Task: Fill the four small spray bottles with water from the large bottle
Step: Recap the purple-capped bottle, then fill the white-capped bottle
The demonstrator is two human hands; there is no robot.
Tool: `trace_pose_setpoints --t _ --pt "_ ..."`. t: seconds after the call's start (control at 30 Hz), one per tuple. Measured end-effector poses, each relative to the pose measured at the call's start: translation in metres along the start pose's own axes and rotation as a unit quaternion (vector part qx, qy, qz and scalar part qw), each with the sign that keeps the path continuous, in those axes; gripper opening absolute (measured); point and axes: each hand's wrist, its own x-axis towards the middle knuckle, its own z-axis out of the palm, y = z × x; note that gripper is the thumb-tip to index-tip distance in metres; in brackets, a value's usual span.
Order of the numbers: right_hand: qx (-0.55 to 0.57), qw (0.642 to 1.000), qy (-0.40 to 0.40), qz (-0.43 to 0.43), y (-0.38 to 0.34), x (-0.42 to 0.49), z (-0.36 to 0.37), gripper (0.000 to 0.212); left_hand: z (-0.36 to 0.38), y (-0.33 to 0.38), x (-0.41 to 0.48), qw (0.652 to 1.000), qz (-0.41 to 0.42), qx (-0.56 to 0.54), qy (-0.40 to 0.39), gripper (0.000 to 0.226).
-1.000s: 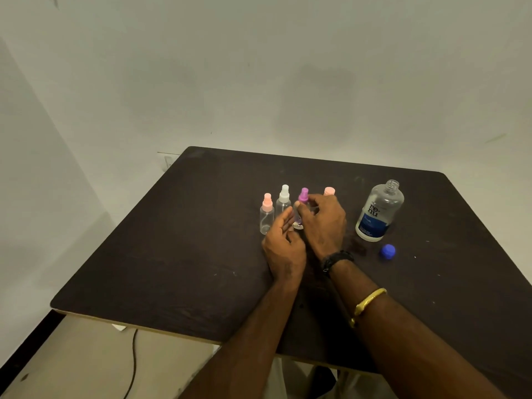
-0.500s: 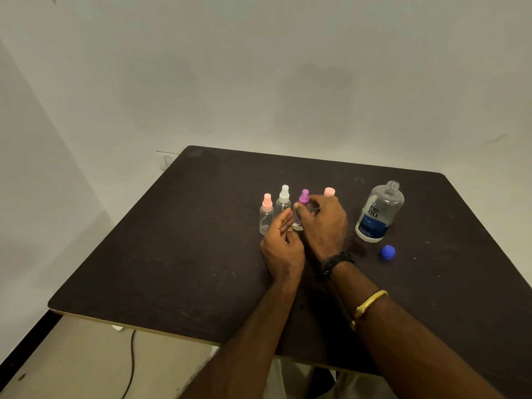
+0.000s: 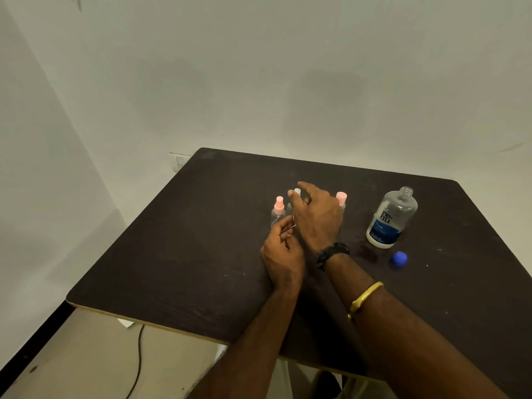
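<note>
Two bare hands meet over a row of small spray bottles on a dark table.

The right hand reaches across the row with thumb and fingers loosely apart, its thumb tip just beside the white-capped bottle. The left hand sits below it with fingers curled; I cannot tell whether it holds anything. A pink-capped bottle stands at the row's left end, and another pink cap shows behind the right hand. The large bottle stands uncapped to the right, with its blue cap lying near it.
</note>
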Motion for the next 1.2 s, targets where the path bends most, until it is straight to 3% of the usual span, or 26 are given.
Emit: trace_pose_setpoints --t 0.27,0.67,0.93,1.2 --pt "-0.037 0.999 -0.029 0.023 -0.002 0.003 -0.002 0.032 -0.003 -0.002 0.0 1.0 0.005 -0.009 0.003 0.032" --pt "0.004 1.0 0.015 0.001 0.006 -0.007 -0.037 0.021 0.014 0.004 -0.009 0.995 0.067 -0.066 0.019 0.032" --pt "0.012 0.999 0.034 0.001 0.03 -0.021 -0.072 0.023 0.026 0.008 -0.012 0.992 0.121 -0.005 -0.041 0.05" --pt "0.078 0.994 0.071 -0.015 0.063 -0.048 -0.079 0.021 0.034 0.001 -0.017 0.974 0.172 0.015 -0.145 0.037"
